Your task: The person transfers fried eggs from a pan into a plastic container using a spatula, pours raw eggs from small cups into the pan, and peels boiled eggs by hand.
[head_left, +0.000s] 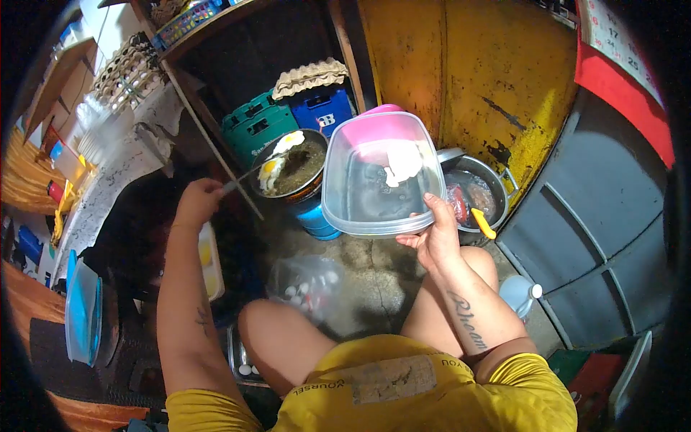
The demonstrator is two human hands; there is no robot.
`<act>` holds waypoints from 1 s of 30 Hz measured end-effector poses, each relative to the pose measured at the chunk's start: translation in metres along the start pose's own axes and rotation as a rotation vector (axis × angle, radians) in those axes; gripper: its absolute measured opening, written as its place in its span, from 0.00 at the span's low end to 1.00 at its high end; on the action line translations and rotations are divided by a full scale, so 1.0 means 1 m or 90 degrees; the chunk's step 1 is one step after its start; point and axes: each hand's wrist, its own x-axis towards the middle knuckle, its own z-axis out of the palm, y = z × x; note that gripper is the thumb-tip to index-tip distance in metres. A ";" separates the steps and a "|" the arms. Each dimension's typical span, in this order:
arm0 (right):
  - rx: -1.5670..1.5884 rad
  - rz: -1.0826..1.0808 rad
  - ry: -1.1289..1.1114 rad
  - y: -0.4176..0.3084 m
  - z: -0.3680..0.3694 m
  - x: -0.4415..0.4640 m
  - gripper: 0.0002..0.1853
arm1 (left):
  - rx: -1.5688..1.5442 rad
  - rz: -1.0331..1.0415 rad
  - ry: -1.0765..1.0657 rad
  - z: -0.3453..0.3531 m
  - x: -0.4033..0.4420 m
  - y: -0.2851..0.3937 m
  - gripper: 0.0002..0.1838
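now, utensil [248, 173] in pinch of left hand [199, 202], clear container [360, 198] forward of right hand [437, 243], corner in grip

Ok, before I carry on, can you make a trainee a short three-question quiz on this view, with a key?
1. True or false: the right hand holds a clear plastic container.

2. Multiple choice: where does the utensil in the left hand reach?
A) into the plastic bag on the floor
B) to the frying pan with the eggs
C) into the pot by the yellow wall

3. Fill the blank: the crate beside the blue crate is coloured ____.

Key: 1. True; 2. B; 3. green
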 end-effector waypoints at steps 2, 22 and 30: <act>-0.004 0.000 -0.003 0.000 0.000 -0.001 0.26 | 0.003 -0.010 -0.002 0.000 -0.001 0.001 0.15; 0.000 -0.001 -0.003 0.002 -0.001 0.000 0.26 | 0.094 -0.045 0.025 -0.002 0.000 -0.004 0.15; -0.004 0.000 0.003 0.000 0.002 -0.001 0.26 | 0.073 -0.051 0.046 0.002 0.004 -0.022 0.15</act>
